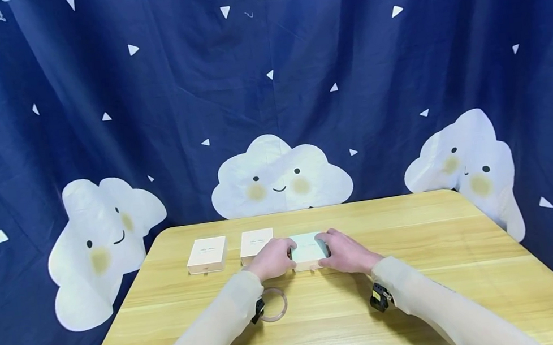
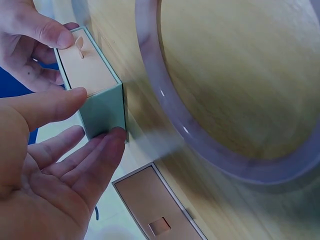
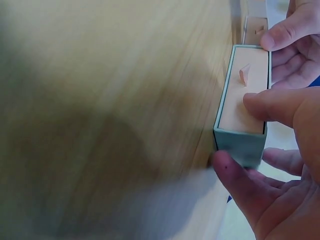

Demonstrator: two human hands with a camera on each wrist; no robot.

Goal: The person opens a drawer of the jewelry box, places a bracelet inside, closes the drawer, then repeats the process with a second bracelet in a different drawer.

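A mint-green drawer box (image 1: 307, 244) with a pale pink front and a small ribbon pull tab (image 3: 244, 75) stands on the table between both hands. My left hand (image 1: 272, 258) holds it at the left end, thumb at the edge of the drawer front and fingers along the side. From the opposite end my right hand (image 1: 348, 252) grips it, its thumb (image 3: 272, 106) on the drawer front and fingers by the end wall. Near the left wrist lies a pale lilac bangle (image 2: 190, 131), flat on the wood.
Two white-pink boxes stand left of the green one: a nearer box (image 1: 256, 240), partly behind the left hand, and a farther box (image 1: 207, 254). The wooden table (image 1: 415, 225) ends at a navy curtain (image 1: 300, 107) with clouds.
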